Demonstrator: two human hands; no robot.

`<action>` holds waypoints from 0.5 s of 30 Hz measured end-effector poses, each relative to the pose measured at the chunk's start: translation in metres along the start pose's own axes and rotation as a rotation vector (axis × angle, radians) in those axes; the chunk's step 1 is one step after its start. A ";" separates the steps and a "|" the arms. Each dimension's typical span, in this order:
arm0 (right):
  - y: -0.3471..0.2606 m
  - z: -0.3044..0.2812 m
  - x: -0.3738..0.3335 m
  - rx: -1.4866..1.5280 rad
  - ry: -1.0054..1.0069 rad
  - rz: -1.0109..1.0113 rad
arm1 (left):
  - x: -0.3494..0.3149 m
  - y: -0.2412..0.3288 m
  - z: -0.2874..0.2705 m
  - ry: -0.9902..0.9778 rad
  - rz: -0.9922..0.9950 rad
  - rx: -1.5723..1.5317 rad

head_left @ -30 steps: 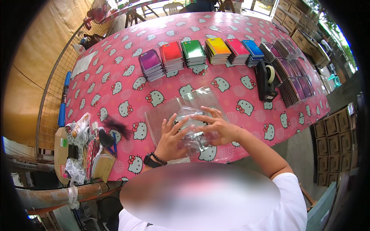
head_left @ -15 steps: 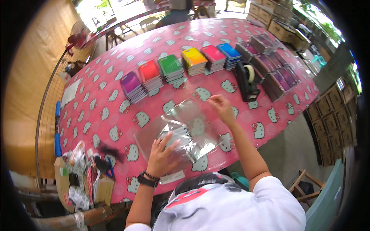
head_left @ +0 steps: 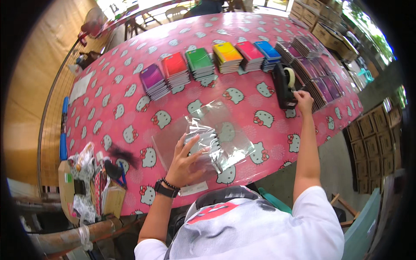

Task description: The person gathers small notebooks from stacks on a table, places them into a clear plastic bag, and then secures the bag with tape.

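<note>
Film under L hand, R hand @ blk tape dispenser.

Bright daylight, clear plastic glaring, edges bent, corners black

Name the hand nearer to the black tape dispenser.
The right hand: its fingertips are at the right side of the black tape dispenser, near its front end. The left hand is farther away, nearer the person, spread on clear plastic.

Left hand palm-down and splayed, right arm outstretched, right hand curled.
</note>
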State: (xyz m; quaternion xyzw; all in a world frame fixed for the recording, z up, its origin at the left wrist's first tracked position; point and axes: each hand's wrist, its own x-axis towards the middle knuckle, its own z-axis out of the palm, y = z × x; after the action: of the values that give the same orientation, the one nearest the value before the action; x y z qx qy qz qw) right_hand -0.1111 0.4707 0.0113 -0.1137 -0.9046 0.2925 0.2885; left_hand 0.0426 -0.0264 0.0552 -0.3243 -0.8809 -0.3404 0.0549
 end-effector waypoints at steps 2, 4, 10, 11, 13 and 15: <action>0.040 -0.004 -0.021 0.246 0.092 0.089 | 0.006 0.002 -0.004 -0.033 0.011 0.008; 0.046 0.001 -0.040 0.543 0.034 0.420 | 0.005 0.002 -0.006 -0.065 0.009 0.050; -0.091 0.030 -0.067 0.919 -0.865 0.711 | 0.005 0.005 -0.016 -0.158 0.007 0.197; -0.138 0.031 -0.073 0.885 -0.988 0.557 | 0.005 0.006 -0.017 -0.169 -0.002 0.203; -0.213 0.025 -0.084 0.775 -1.230 0.266 | 0.002 0.006 -0.015 -0.176 -0.007 0.199; -0.265 0.025 -0.091 0.631 -1.355 -0.081 | 0.003 0.003 -0.013 -0.151 0.005 0.194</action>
State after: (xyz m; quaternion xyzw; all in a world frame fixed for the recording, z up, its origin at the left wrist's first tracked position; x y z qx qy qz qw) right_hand -0.0624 0.2121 0.1107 0.2130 -0.7608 0.5333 -0.3024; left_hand 0.0407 -0.0312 0.0677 -0.3443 -0.9106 -0.2279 0.0205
